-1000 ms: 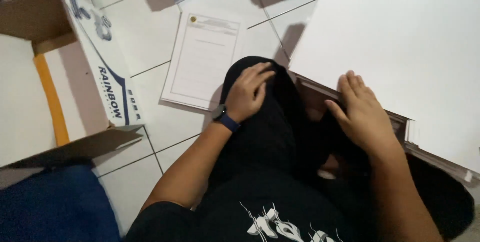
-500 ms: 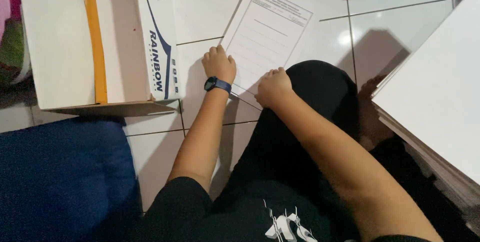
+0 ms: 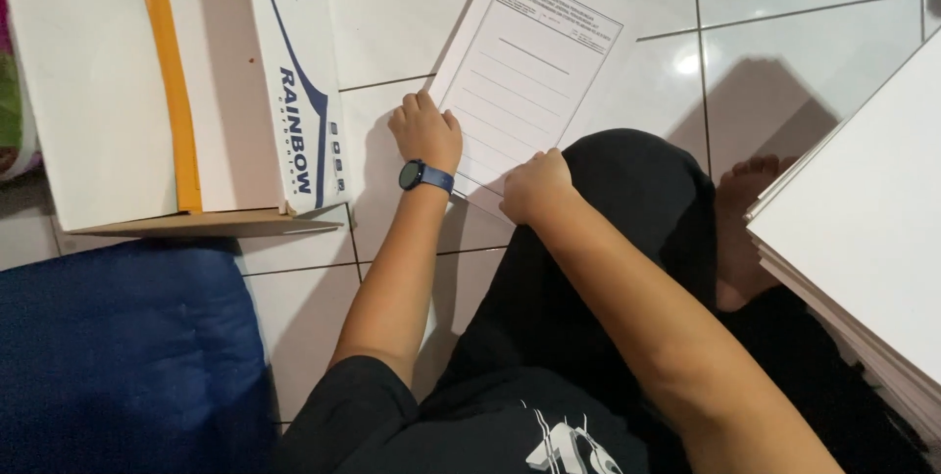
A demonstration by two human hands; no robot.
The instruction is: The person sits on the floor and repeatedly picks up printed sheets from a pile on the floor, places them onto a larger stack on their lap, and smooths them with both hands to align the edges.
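An open cardboard box (image 3: 127,92) lies at ten o'clock on the white tiled floor (image 3: 392,13), its white flap with blue printing (image 3: 294,72) standing along its right side. Inside it, a yellow-orange strip (image 3: 173,106) runs beside white sheets (image 3: 230,111). At eight o'clock a dark blue cushion (image 3: 118,356) touches the box's lower edge. At four o'clock sits a thick stack of white paper (image 3: 863,239), tilted, its layered edges showing. Just beside that stack, at three o'clock, a bare foot (image 3: 745,229) rests on the tiles.
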